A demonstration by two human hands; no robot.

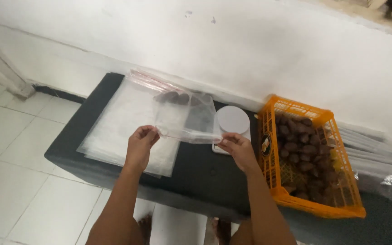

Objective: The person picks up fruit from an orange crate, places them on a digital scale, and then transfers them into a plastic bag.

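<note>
My left hand [140, 143] and my right hand [237, 148] each pinch one end of the mouth of a clear zip bag [184, 115], holding it up over a dark table [196, 174]. A few brown dates [173, 96] lie in the far end of the bag. Beneath my left hand spreads a pile of flat clear bags [123, 122]. Just behind my right hand sits a small white kitchen scale [232, 121] with a round plate.
An orange plastic crate [311, 199] full of brown dates stands at the right of the table. More clear bags [377, 159] lie to the right of the crate. A white wall runs behind, and white floor tiles lie to the left.
</note>
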